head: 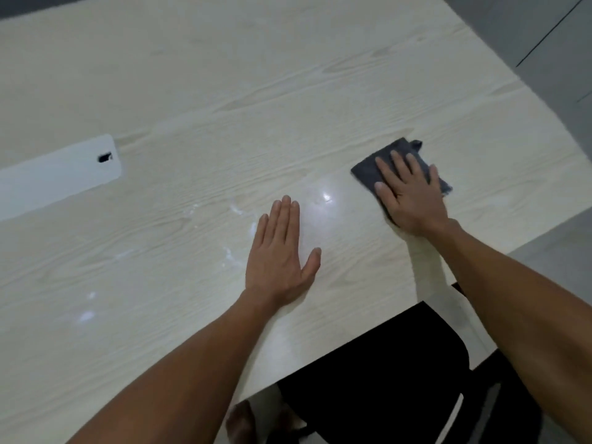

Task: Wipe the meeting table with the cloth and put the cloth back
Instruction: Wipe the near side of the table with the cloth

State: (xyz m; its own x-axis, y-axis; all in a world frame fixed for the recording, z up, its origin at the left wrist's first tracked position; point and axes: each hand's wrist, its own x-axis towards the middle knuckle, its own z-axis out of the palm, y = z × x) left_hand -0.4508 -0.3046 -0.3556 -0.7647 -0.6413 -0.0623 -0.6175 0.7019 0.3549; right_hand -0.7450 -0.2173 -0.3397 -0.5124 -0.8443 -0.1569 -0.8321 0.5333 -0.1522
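Observation:
A pale wood-grain meeting table (pixel 198 100) fills most of the view. A dark grey cloth (pixel 368 169) lies flat on it at the right, near the table's right edge. My right hand (pixel 411 195) presses on the cloth with straight, spread fingers and covers most of it. My left hand (pixel 280 254) rests flat on the bare tabletop to the left of the cloth, fingers straight and together, holding nothing. Faint whitish smears (pixel 234 209) show on the surface just left of my left hand's fingertips.
A white cable cover plate (pixel 54 177) with a small dark opening is set into the table at the left. A black chair (pixel 384 373) stands below the table's near edge. Grey floor (pixel 544 52) lies beyond the right edge.

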